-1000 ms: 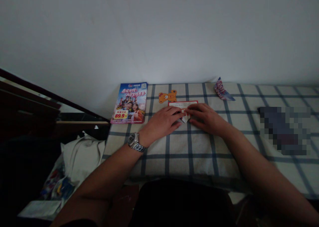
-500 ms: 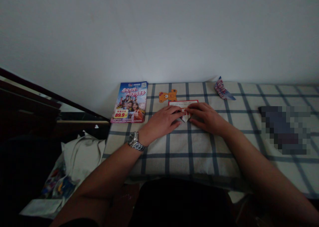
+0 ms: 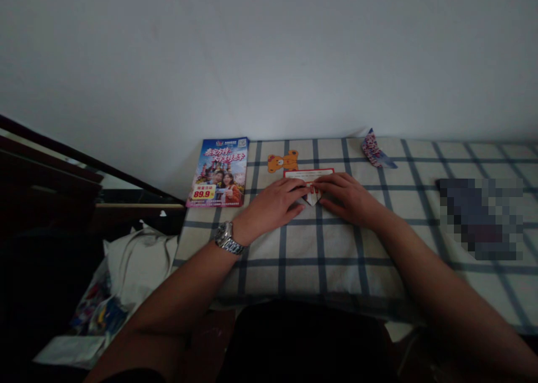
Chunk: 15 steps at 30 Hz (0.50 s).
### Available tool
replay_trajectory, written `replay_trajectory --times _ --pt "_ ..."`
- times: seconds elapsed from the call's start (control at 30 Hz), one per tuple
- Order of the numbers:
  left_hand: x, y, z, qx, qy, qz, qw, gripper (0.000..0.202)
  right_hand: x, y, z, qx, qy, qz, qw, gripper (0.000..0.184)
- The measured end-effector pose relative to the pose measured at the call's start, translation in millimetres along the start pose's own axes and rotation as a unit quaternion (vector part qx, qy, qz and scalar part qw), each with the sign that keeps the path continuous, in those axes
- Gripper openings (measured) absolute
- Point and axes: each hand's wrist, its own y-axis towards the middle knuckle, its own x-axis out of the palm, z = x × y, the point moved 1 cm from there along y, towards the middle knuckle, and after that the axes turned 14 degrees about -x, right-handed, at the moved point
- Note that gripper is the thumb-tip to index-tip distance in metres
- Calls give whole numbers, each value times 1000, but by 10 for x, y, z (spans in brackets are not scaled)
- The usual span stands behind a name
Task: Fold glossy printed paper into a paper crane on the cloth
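Observation:
A partly folded paper flyer (image 3: 309, 174) lies on the checked cloth, its far edge straight with a red border and its near end a pale point. From the left, my left hand (image 3: 275, 205) holds it, fingers bent onto the folded flaps. My right hand (image 3: 345, 197) grips it from the right, and the fingertips of both hands nearly meet over the middle. Those fingers hide much of the flyer. On my left wrist sits a metal watch (image 3: 229, 238).
A stack of printed flyers (image 3: 219, 173) lies at the back left. A bear picture (image 3: 282, 162) is behind my hands. A folded paper boat (image 3: 375, 150) stands near the wall. To the right is a blurred dark object (image 3: 477, 218). A white bag (image 3: 140, 260) sits low left.
Hardly anything differs. My fingers have shifted very slightly on the folded flyer, and a little more of its red print shows between them.

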Motion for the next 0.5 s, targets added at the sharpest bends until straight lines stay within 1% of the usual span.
replay_trajectory --times 0.13,0.33,0.5 --pt "-11 -6 21 2 9 0 1000 39 11 -6 15 -8 1 -2 1000 38" --pt "5 -11 10 5 11 4 1000 43 30 -26 42 -23 -8 -6 1000 40" --pt "6 2 11 10 6 6 1000 41 4 -14 21 -23 -6 -2 1000 40"
